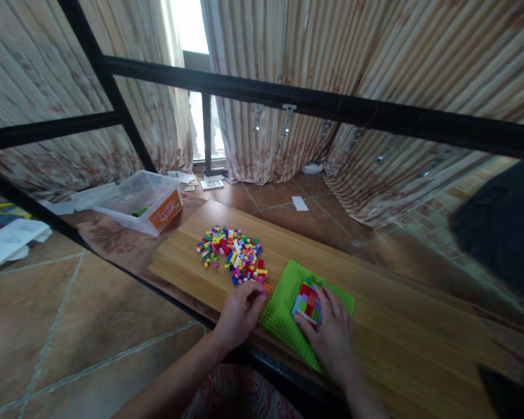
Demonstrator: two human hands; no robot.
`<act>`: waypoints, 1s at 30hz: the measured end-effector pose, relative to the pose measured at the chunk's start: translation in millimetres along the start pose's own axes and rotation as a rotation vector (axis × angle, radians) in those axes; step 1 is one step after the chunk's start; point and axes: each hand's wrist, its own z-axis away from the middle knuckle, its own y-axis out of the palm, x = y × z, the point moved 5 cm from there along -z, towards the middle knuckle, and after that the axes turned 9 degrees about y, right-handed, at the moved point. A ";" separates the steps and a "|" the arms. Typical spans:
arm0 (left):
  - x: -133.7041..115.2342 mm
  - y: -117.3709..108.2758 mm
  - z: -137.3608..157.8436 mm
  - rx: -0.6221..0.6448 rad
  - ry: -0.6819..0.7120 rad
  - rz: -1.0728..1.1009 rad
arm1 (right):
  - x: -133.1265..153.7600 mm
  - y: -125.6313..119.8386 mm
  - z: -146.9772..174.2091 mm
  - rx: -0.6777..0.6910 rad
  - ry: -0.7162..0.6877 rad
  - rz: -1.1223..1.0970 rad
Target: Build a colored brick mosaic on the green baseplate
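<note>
My left hand (241, 313) is closed in a pinch at the near edge of the loose brick pile, with a small pink toy brick (263, 291) showing at the fingertips. On the green baseplate (283, 291) sits a low, multicoloured brick build (306, 302) with red, orange, green, lilac and white pieces. My right hand (335, 331) grips this build, thumb on its near side and fingers along its right side, partly hiding it. Several loose toy bricks (233, 249) in mixed colours lie heaped to the left of the baseplate.
The wooden board (402, 326) carries the bricks and baseplate. A clear plastic bin (135, 201) with an orange label stands beyond its left end, some green pieces inside. Black metal bars (244, 87) cross in front of the curtains (262, 139). A white paper (300, 203) lies on the floor.
</note>
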 end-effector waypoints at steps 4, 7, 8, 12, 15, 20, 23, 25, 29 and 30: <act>21.2 -43.4 -4.7 -0.127 0.009 -0.152 | -6.1 10.7 14.1 0.038 -0.145 0.093; 38.9 -71.4 -8.4 -0.209 0.006 -0.295 | -14.1 7.1 11.8 0.080 -0.217 0.113; 43.7 -77.4 -9.8 -0.216 0.014 -0.343 | -14.4 3.6 10.0 0.087 -0.231 0.107; 55.8 -86.6 -15.6 -0.219 0.070 -0.478 | 5.4 -12.9 -2.2 0.064 -0.197 -0.010; 59.5 -84.2 -18.9 -0.206 0.105 -0.521 | 37.7 -14.6 -20.1 0.037 -0.123 -0.158; 61.6 -80.7 -18.7 -0.186 0.137 -0.492 | 96.3 20.2 -73.8 0.139 -0.144 -0.309; 62.6 -81.0 -17.1 -0.192 0.121 -0.459 | 118.5 47.0 -115.7 0.206 -0.102 -0.233; 63.1 -80.9 -16.6 -0.192 0.102 -0.440 | 130.5 62.2 -139.7 0.277 -0.100 -0.149; 64.3 -80.8 -16.0 -0.191 0.058 -0.423 | 147.1 82.4 -167.1 0.415 -0.168 -0.015; 64.5 -80.8 -15.9 -0.191 0.052 -0.420 | 149.3 85.5 -170.3 0.432 -0.180 -0.004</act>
